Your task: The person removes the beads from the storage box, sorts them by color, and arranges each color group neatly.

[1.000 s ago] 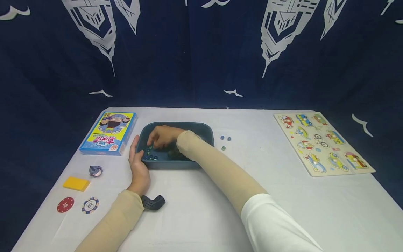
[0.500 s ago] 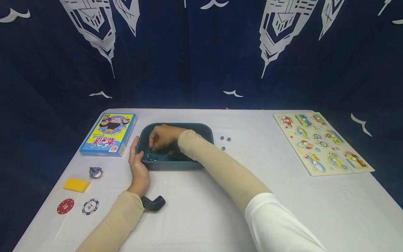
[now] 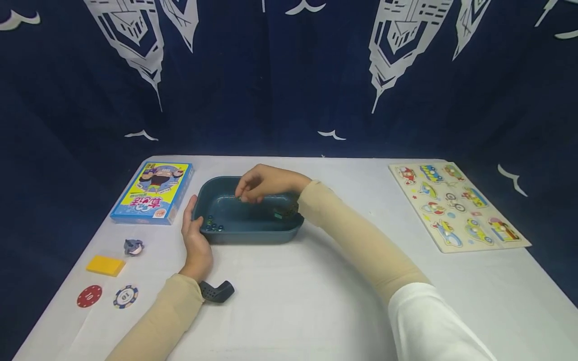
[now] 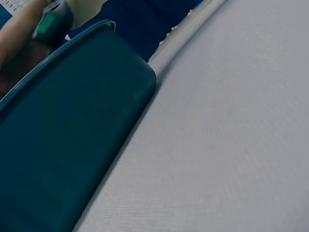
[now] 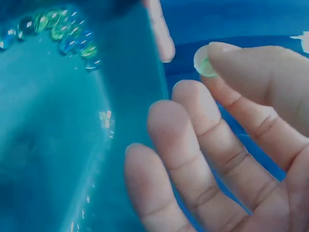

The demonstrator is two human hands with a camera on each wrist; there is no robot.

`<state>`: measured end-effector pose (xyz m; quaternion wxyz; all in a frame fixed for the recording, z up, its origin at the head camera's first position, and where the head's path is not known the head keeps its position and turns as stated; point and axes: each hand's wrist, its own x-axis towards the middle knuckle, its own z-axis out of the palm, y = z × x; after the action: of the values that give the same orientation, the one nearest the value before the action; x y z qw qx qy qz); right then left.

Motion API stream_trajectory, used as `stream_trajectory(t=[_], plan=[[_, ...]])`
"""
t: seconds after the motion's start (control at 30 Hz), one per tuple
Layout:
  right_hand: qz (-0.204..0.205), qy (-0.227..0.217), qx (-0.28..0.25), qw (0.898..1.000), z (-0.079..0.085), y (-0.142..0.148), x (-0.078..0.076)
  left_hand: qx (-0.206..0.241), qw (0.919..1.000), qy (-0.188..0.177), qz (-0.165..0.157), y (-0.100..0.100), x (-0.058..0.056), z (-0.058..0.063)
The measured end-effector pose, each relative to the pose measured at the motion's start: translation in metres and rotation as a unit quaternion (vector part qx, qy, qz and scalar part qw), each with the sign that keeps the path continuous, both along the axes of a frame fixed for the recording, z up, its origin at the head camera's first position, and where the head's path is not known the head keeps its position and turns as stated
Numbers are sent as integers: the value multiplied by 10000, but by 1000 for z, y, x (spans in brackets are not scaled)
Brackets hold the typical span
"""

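A clear marble with green in it is pinched between the thumb and index finger of my right hand. This hand is above the back of a dark teal tray, its other fingers loosely bent. My left hand lies along the tray's left end, fingers fairly straight against the outside and thumb by the near corner. Several blue and green marbles sit in the tray's near left corner; the right wrist view shows these marbles bunched together. In the left wrist view, the tray's outer wall fills the left side.
Left of the tray lie a blue and yellow box, a small shark figure, a yellow block, a red chip and a white and blue chip. A wooden picture puzzle lies at the right.
My right hand has risen from the tray's left part and moved right, carrying a marble. Its forearm now covers the loose marbles right of the tray. My left hand stays at the tray.
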<state>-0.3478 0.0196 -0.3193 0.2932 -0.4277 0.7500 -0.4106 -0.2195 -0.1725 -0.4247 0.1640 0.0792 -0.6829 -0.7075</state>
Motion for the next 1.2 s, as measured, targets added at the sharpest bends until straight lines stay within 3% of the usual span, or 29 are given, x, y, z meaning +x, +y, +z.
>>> stream_trajectory(t=[0.1,0.27,0.53,0.7,0.83,1.0,1.2], plan=[[-231,-245,-483,9983,3,26,6,-43,10000,-44,2,1,0,0],[-990,-320,-874,9907,1,67,15,-73,10000,-15,28,2,2,1],[-1798,-359,-1043,9775,-29,127,25,-37,10000,-46,9,1,3,2],[-2346,-409,-994,9661,-53,157,29,3,10000,-8,5,3,3,2],[-2650,-229,-647,9618,-68,174,31,-15,10000,2,24,3,3,2],[-2859,-102,-253,9579,-79,188,33,53,9999,6,85,3,3,2],[-2961,-132,-187,9549,-93,198,31,75,9999,-23,101,4,3,2]])
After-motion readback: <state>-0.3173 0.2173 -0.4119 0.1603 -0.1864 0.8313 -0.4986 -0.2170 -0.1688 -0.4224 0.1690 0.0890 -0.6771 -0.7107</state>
